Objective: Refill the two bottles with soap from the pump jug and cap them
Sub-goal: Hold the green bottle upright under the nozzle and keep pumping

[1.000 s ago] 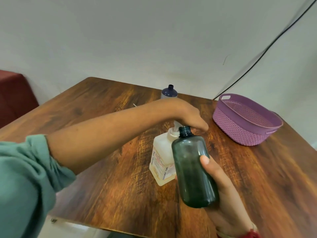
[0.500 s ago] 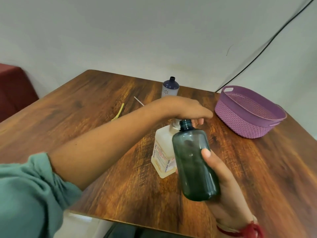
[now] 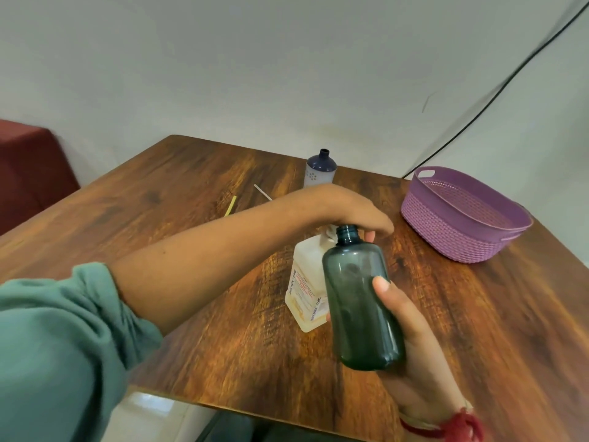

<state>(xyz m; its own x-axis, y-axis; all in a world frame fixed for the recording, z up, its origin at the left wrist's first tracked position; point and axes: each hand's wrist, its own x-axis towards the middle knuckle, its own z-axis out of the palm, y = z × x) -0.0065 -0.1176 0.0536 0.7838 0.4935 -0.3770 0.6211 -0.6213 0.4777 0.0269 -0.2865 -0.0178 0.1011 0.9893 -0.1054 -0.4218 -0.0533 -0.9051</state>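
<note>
My right hand (image 3: 411, 355) grips a dark green see-through bottle (image 3: 360, 301) without a cap, tilted, its open neck up against the pump of the soap jug (image 3: 306, 288). The jug is whitish, with a printed label, and stands on the wooden table (image 3: 178, 237). My left hand (image 3: 357, 212) lies on top of the pump head with its fingers stretched over it; the pump itself is mostly hidden. A second bottle (image 3: 320, 170), white with a dark blue top and no cap, stands at the table's far edge. No caps are visible.
A purple woven-look plastic basket (image 3: 446, 231) sits at the right near the table's corner. A yellow strip (image 3: 230, 205) and a thin white stick (image 3: 263, 192) lie beyond my left forearm. A dark red piece of furniture (image 3: 28, 167) stands at the far left.
My left hand's fingers went from drooping over the pump to lying flatter on it. The green bottle stayed at the spout. My head moved slightly, shifting the view.
</note>
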